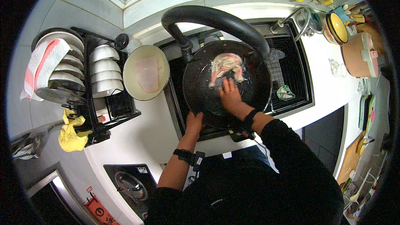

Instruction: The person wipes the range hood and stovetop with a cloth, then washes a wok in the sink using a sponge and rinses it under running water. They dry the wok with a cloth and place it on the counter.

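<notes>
A large dark wok [203,84] rests in the black sink under a thick black faucet [218,12]. My left hand [194,123] grips the wok's near left rim, thumb at the edge. Inside the wok, my right hand [230,97] reaches down with its fingertips at the near edge of a crumpled wet pink and white cloth [226,64]; the fingertips are partly blurred, and I cannot tell whether they pinch it. The wok's inner surface looks wet. Left of the wok stands a cream-coloured bowl [129,79] with a flat pinkish sheet [147,73] in it.
A black dish rack [90,109] with white bowls [106,76] and plates stands at the left, a striped cloth [43,65] over it and a yellow cloth [73,131] hanging below. Right in the sink is a drain grid with a green-edged scrap [285,93]. A pink pot [357,56] stands far right.
</notes>
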### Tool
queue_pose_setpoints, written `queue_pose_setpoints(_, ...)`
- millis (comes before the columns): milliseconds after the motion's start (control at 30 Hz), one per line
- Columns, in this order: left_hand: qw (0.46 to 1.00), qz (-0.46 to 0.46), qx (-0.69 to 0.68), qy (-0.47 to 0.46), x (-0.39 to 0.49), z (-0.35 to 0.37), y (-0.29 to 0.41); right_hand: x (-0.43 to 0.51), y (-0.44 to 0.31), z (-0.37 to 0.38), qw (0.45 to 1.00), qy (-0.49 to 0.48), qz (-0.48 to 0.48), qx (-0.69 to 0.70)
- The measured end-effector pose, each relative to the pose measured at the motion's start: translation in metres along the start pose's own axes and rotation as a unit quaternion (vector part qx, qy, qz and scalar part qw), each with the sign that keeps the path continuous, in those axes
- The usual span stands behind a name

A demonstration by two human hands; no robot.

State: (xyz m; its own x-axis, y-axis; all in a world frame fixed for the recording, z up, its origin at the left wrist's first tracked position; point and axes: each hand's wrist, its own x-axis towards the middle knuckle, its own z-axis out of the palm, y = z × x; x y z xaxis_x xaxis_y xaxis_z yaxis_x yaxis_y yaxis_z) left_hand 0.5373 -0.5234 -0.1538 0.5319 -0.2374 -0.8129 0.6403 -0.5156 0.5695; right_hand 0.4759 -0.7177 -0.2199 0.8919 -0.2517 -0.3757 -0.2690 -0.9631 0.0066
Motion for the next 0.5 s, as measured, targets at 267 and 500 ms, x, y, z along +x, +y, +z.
queue_pose_setpoints(267,0.999,0.035,0.006,-0.019,-0.001,-0.004,0.001,-0.024,0.012,-0.069,0.909,-0.088,-0.034,0.406)
queue_pose_setpoints(500,0.999,0.039,0.031,-0.005,-0.001,-0.003,0.003,-0.085,0.152,-0.145,0.797,0.143,0.125,0.573)
